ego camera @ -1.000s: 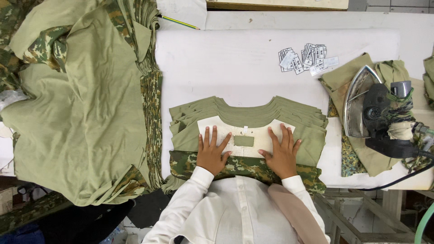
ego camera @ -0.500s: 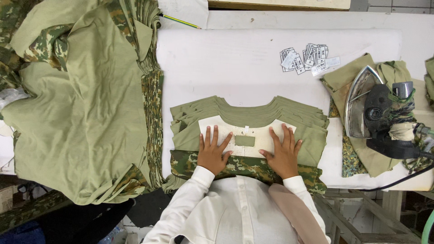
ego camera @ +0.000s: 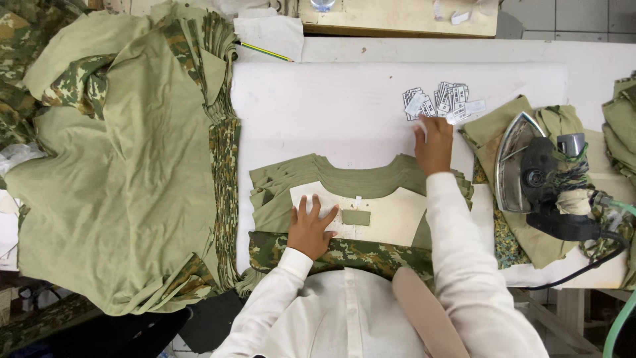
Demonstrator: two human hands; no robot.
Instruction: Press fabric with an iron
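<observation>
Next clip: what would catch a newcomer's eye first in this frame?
The right hand stretches across the white table to a cluster of small printed labels. The left hand lies flat on a pale template over a stack of olive shirts. A large heap of olive and camouflage garments fills the left side, and an iron rests on its side at the right.

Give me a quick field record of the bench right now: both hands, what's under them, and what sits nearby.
left hand: flat on the pale template
right hand: reaching to the small labels, fingertips at their edge
template: lies on the stack of olive shirts
iron: resting on folded cloth, right of the stack
garment pile: large, left of the white table
pencil: top, beside the pile
</observation>
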